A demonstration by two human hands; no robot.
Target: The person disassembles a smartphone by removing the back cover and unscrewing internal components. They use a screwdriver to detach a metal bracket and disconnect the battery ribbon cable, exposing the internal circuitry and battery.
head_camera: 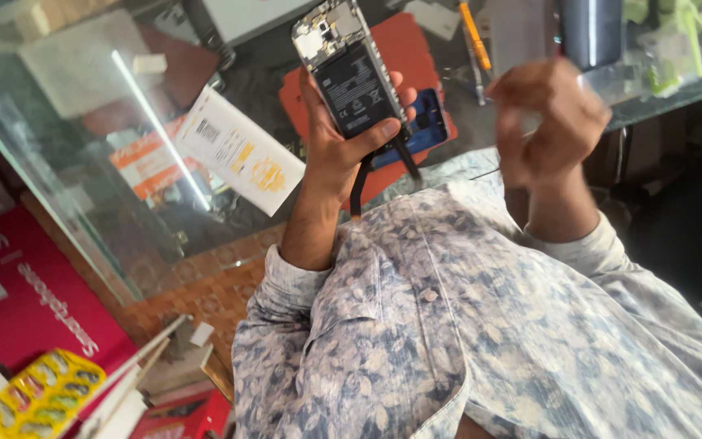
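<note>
Counter: we see a glass counter [58, 175] filling the upper part of the view, with papers and boxes showing through it.
Shirt: a pale floral shirt [481, 325] covers the lower right, both sleeves reaching up toward the counter.
Red mat: an orange-red mat [412, 49] lies on the counter behind the phone.
Leaflet: a white printed leaflet [237, 150] lies tilted on the glass, left of the left hand.
Opened phone: the opened phone [347, 69], back cover off so its black battery and circuit board show, is held upright and slightly tilted above the counter; thin black strips hang from its lower end.
Left hand: our left hand [339, 150] has its grip wrapped round the phone's lower half, thumb across the front, fingers behind.
Right hand: our right hand [546, 122] is curled into a loose fist near the phone, apart from it; we cannot tell whether this blurred grip holds anything.
Blue piece: a blue piece [431, 122] lies on the mat just behind the phone.
Orange tool: a slim orange tool [474, 36] rests on the counter beyond.
</note>
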